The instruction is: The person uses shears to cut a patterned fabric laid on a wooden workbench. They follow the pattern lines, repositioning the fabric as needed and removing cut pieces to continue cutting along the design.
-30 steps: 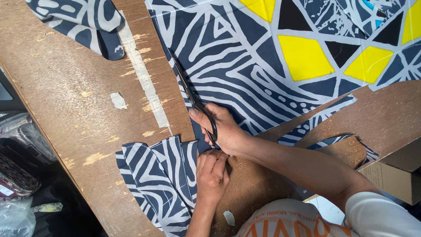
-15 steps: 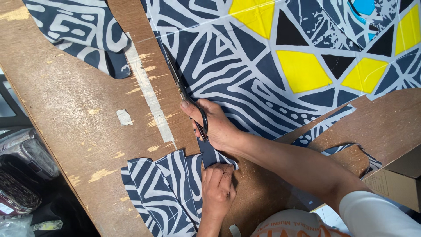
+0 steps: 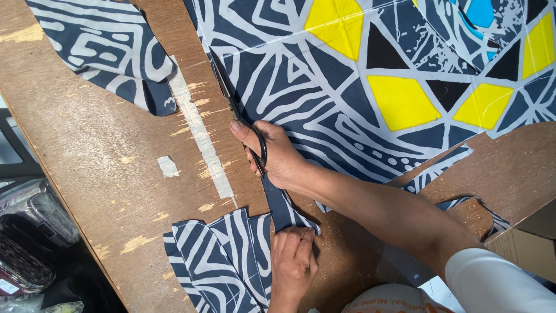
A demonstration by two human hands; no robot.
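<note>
Head view, inspector one: right hand (image 3: 277,155) closed through black-handled steel scissors (image 3: 240,119), blades running along the navy-and-white patterned cotton cloth (image 3: 324,104) edge just beyond the knuckles.

Inspector two: left hand (image 3: 293,261), fingers curled, pins the cut strip (image 3: 284,210) below that grip on the brown chipboard table (image 3: 104,174), apparently for tension.

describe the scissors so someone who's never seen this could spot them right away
On the brown wooden table, find the big patterned cloth with yellow patches. Along its left cut edge, the right hand holds the scissors: the only thin, dark metal thing there.
</note>
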